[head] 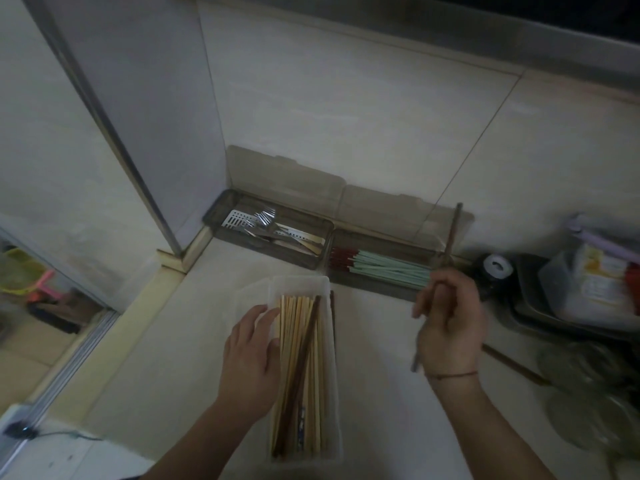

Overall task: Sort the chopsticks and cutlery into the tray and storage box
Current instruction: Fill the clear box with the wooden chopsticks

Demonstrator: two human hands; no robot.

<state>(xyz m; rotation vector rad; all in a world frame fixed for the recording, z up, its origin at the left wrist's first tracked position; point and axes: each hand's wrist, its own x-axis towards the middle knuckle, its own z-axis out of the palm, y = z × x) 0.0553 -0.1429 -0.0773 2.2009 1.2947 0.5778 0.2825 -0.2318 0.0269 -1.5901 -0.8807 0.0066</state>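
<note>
Gripping dark chopsticks (450, 237) upright in my right hand (450, 327), their middle hidden by my fingers; my left hand (251, 344) rests flat, spread on the tray (332, 344) of pale chopsticks (294, 327) on the counter (381, 393).

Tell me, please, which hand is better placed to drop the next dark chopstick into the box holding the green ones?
Probably the right hand: it already grips dark chopsticks beside that box, while the left hand rests on the white tray.

left hand (251, 351) flat, fingers straight; right hand (450, 320) curled, grip closed.
</note>
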